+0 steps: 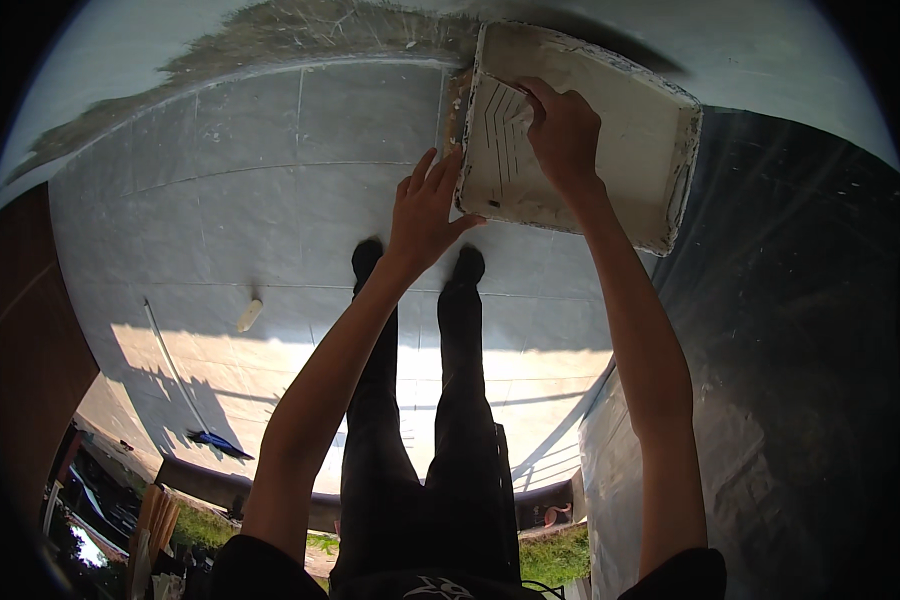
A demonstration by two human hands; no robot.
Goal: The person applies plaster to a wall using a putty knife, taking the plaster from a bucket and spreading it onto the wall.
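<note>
A paint tray [692, 150] with a crusted rim and a ridged ramp sits ahead of me to the right, coated in off-white paint. My right hand [567, 135] is over the ramp, its fingers curled closed. A thin pale edge shows by the fingertips, but I cannot make out what the hand holds. At the tray's near left corner is my left hand [425, 215], fingers spread along the outside of the wall and thumb apart by the near edge. It seems to touch the tray.
Grey floor tiles [240, 235] lie under me, with a sunlit strip behind my feet. A blue-headed broom [218, 442] and a small pale object [250, 314] lie to the left. Dark sheeting [770, 330] spreads at right. A smeared wall [300, 35] runs ahead.
</note>
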